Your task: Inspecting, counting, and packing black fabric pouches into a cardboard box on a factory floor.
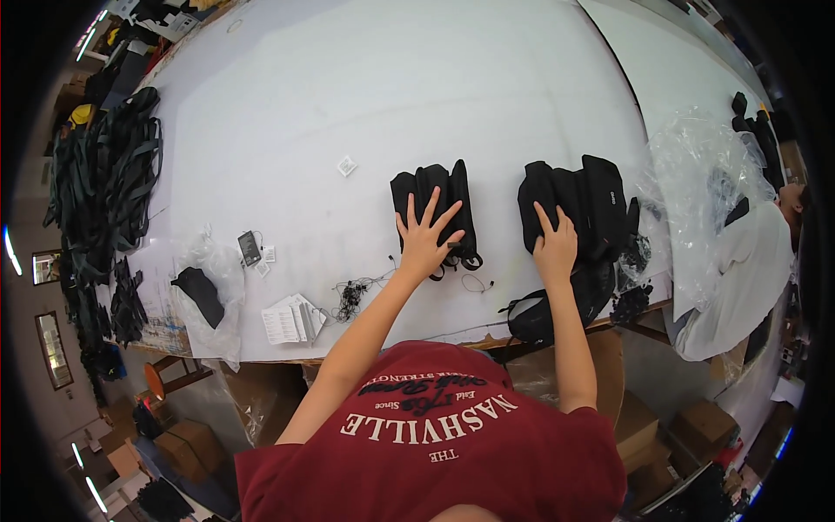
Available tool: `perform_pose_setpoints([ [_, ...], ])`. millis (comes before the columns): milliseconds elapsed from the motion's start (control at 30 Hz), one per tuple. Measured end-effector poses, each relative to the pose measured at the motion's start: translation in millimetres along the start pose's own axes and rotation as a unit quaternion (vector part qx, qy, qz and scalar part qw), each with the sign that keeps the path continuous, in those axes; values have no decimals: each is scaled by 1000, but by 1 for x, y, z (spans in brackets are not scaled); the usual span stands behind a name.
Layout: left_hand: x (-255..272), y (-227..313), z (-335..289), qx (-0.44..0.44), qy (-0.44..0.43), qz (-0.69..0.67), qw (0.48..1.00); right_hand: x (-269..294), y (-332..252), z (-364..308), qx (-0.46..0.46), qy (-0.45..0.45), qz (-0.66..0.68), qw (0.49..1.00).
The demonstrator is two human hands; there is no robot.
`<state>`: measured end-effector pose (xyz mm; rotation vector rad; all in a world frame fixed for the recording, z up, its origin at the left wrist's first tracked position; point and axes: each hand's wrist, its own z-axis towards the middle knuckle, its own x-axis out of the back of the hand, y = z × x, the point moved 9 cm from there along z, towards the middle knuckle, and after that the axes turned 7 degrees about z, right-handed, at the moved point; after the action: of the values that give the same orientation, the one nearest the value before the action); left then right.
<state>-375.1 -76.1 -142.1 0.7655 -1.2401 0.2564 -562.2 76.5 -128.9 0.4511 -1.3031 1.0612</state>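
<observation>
Now | left hand [428,237] flat, fingers spread, on folded black bag [435,209] | right hand [555,248] pressing bag pile [578,213] right of it | folding seems underway, more bags unfolded.

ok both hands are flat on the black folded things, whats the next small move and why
Probably press and smooth the small folded black item under the left hand, then slide it toward the larger black pile under the right hand. Both hands lie open on top, gripping nothing, and a bare strip of white table separates the two.
</observation>
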Motion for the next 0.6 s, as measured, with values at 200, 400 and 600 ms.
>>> perform_pose_setpoints([
  [200, 0, -3, -1, 2, -4, -1, 1000, -12, -10, -2, -49, -118, -65, 990],
  [400, 10, -2, 5, -7, -1, 1, 1000, 13, -13, 14, -128, 7, 180, 975],
  [600, 7, 10, 23, -17, -6, -67, 998, -31, -91, 0, -110, -21, 387, 915],
])
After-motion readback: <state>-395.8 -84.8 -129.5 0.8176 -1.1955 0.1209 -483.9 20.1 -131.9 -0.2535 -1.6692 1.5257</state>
